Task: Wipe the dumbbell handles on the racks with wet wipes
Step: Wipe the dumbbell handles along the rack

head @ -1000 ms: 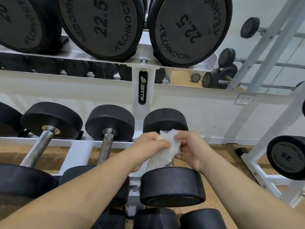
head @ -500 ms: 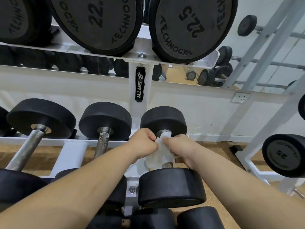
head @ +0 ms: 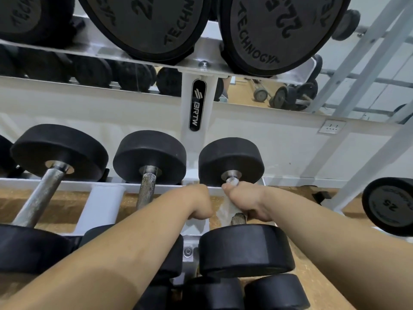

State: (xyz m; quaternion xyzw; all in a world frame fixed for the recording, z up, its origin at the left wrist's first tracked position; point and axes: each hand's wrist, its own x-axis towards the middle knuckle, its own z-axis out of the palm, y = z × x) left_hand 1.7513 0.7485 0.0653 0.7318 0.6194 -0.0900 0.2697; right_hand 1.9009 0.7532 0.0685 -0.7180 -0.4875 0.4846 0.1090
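- My right hand, centre frame, has its fingers wrapped tight round the handle of the rightmost dumbbell, with the wipe trapped under the palm so the cloth rubs the knurling.
- The thumb sits up by the far head; I judge the stroke is at the top end of the bar.
- A loose tail of wipe shows just left of that hand.
- My left hand, beside it, is curled into a fist; I cannot tell what it holds, if anything. It may be pinning the wipe's edge.
- The dumbbell lies on the rack, which leaves the bar free to wrap.
- Two bare handles lie to the left.
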